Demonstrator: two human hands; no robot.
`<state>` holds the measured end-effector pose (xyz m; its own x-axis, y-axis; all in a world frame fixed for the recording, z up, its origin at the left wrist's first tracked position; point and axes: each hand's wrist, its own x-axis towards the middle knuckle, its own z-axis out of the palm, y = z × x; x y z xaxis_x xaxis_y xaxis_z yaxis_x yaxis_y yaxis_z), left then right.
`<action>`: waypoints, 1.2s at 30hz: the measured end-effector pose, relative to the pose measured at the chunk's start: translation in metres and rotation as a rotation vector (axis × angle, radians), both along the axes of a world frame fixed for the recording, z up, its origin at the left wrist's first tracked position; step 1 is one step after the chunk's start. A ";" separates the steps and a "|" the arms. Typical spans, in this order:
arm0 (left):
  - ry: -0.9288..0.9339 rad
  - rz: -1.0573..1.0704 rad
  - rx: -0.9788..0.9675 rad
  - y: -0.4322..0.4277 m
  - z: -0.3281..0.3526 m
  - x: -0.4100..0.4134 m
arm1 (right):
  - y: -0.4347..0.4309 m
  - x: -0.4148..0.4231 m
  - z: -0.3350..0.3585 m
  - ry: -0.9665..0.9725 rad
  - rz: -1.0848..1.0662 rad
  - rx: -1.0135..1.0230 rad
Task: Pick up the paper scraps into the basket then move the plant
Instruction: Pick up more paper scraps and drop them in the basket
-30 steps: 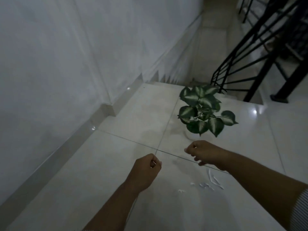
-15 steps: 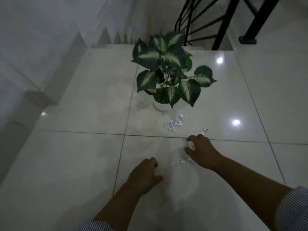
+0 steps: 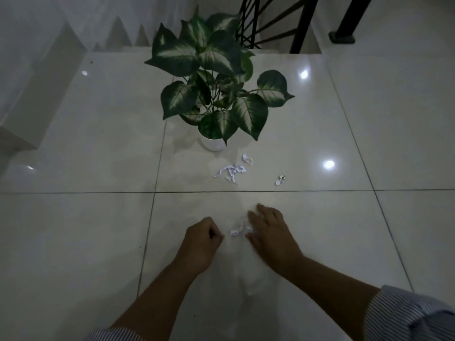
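A plant (image 3: 216,77) with green-and-white leaves stands in a small white pot (image 3: 213,143) on the glossy tiled floor. Just in front of the pot lie white paper scraps (image 3: 230,172), with another small scrap (image 3: 280,179) off to their right. A few more scraps (image 3: 235,232) lie between my hands. My left hand (image 3: 203,238) is closed in a fist just left of them; whether it holds anything is hidden. My right hand (image 3: 268,230) is low over the floor, slightly blurred, fingers spread beside those scraps. No basket is in view.
Stairs drop away behind the plant, with a black metal railing (image 3: 302,25) and its post base (image 3: 342,36) at the top right. A white wall and skirting (image 3: 37,99) run along the left. Pale floor tiles (image 3: 73,242) stretch to both sides.
My view has tilted down and moved closer to the plant and scraps. My right hand has drawn back toward me and spread its fingers over the near scraps; the left stays a fist.
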<state>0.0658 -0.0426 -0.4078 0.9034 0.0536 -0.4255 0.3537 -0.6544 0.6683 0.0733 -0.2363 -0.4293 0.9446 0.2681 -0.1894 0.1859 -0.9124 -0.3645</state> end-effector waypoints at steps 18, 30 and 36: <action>-0.153 -0.372 0.393 -0.035 -0.021 0.020 | -0.050 0.092 0.029 -0.069 -0.552 0.304; -0.187 -0.043 0.215 -0.024 -0.017 0.046 | -0.040 0.119 0.014 -0.003 -0.279 0.057; -0.191 -0.016 0.170 -0.023 -0.019 0.047 | -0.036 0.103 0.009 -0.020 -0.040 -0.148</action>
